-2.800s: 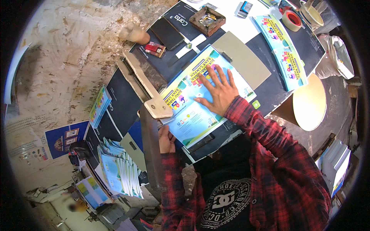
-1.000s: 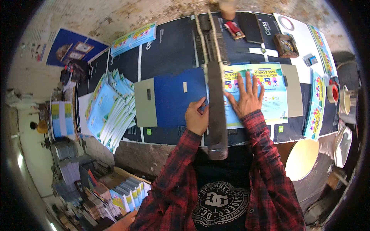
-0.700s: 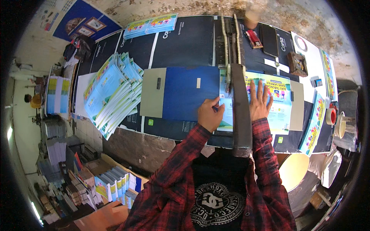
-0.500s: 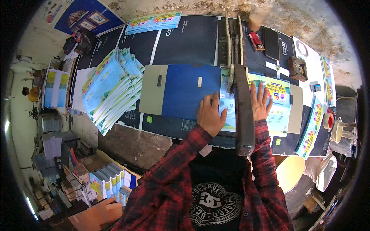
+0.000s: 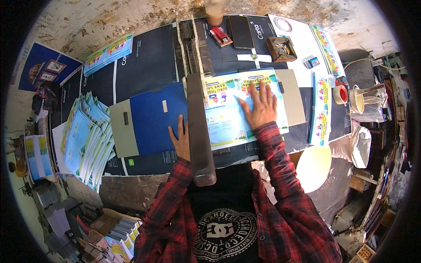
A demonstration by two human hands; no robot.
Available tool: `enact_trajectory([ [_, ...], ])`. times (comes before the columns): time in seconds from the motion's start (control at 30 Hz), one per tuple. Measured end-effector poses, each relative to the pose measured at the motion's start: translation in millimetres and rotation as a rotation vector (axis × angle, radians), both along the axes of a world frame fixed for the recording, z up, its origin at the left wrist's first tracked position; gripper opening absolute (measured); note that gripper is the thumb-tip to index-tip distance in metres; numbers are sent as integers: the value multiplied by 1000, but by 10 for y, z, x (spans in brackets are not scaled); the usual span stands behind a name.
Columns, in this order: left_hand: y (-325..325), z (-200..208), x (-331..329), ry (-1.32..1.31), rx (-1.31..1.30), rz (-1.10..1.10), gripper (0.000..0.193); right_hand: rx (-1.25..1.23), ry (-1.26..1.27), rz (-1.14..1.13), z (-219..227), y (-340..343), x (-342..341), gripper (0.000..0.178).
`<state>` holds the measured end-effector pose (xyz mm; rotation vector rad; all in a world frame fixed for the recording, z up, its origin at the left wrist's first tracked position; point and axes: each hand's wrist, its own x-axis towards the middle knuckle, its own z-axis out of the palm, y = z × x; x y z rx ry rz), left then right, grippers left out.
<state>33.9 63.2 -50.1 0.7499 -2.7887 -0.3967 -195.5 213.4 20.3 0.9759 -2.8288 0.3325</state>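
Observation:
A colourful printed cover sheet (image 5: pixel 228 109) lies on the bed of a paper cutter, under its long dark blade arm (image 5: pixel 199 131). My right hand (image 5: pixel 259 106) lies flat on the sheet with fingers spread, pressing it down. My left hand (image 5: pixel 180 139) rests open on the blue board (image 5: pixel 151 118) left of the arm, right beside the arm's near end. Neither hand grips anything.
A fanned stack of blue-green booklets (image 5: pixel 85 138) lies at the left. At the back are a cup (image 5: pixel 215 11), a phone (image 5: pixel 242 31), a red lighter (image 5: pixel 220 36) and a small wooden box (image 5: pixel 281 47). Printed strips (image 5: pixel 320 109), a tape roll (image 5: pixel 341 94) and a white mug (image 5: pixel 357 100) sit right.
The view has swung left then settled. My left hand slid from the sheet's edge to the blue board beside the blade arm. My right hand stays flat on the sheet.

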Motion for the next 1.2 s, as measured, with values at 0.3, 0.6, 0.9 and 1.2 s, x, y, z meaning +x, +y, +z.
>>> enact_trajectory([
  [0.3,105,458,-84,55,8,-7,67,45,-28,27,-60,271,-255,80],
  [0.6,134,619,-102,160,-19,18,63,79,0,68,-88,285,-333,78],
  [0.9,118,568,-105,122,-14,49,64,-358,-227,481,2314,-804,522,72],
  [1.2,124,583,-98,99,-25,33,64,85,-261,426,1930,-737,1330,84],
])
